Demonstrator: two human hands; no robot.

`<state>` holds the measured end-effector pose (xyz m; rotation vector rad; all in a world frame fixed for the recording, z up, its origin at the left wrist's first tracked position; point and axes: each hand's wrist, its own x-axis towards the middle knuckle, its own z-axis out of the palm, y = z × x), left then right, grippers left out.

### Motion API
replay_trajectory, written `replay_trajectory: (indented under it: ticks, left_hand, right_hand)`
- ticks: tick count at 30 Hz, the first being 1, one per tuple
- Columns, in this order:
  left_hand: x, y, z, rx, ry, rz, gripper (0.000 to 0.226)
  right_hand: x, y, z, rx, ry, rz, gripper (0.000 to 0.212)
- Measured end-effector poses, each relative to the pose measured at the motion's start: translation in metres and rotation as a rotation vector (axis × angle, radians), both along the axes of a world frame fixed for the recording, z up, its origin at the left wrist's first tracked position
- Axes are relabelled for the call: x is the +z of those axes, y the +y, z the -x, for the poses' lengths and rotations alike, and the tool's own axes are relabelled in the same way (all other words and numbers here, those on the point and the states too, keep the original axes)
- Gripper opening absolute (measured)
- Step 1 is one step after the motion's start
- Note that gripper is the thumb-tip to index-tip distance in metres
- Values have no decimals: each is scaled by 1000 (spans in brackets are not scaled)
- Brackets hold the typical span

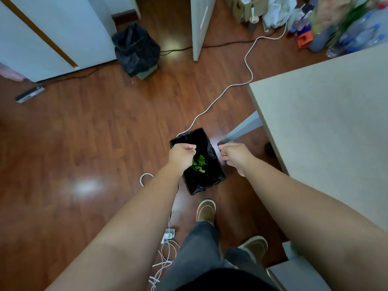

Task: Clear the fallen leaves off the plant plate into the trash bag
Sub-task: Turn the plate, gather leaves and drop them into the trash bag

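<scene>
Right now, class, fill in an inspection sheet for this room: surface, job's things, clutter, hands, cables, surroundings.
Surface: glossy wooden floor; a pale table stands at right.
Job's things: black trash bag open on the floor, green leaves over its opening; the plant plate is not in view.
Clutter: bottles and a box far right.
Hands: left hand holds the leaves; right hand curled, grip unclear.
Cables: white cable runs to the bag; tangled cords near the shoes.
Surroundings: second bagged bin, white door.

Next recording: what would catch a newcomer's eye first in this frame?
Bright green leaves lie inside the black trash bag lining a small bin on the reddish wooden floor. The left hand and right hand hover above its rim, fingers curled. A white cable snakes away behind it.
</scene>
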<state>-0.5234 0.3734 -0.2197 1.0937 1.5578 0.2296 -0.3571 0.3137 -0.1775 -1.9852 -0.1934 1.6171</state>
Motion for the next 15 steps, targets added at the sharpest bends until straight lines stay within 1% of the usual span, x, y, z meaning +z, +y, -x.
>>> replay_trajectory:
  ticks: [2,3,5,7,10,12,15]
  left_hand:
    - [14,-5,-9,-15,-37,-40,21]
    - [21,-9,-15,-39,-64,-63,19]
    - [35,-17,-29,-114,-99,-116,14]
    - [49,-27,-48,-217,-134,-142,5]
    - [72,-47,-82,-368,-215,-142,9]
    - [91,-65,-114,-469,-287,-130,14]
    - [113,-93,-159,-580,-307,-122,20]
  right_hand:
    - [8,-9,-6,-53,12,-41,48]
    - [14,-16,-10,-76,-3,-61,45]
    - [29,-29,-18,-107,-27,-120,30]
    - [43,-48,-32,-135,-27,-198,24]
    - [60,-81,-55,-180,-75,-276,30]
    - [73,-109,-76,-292,-115,-323,32]
    - [86,-150,-106,-479,-139,-363,27]
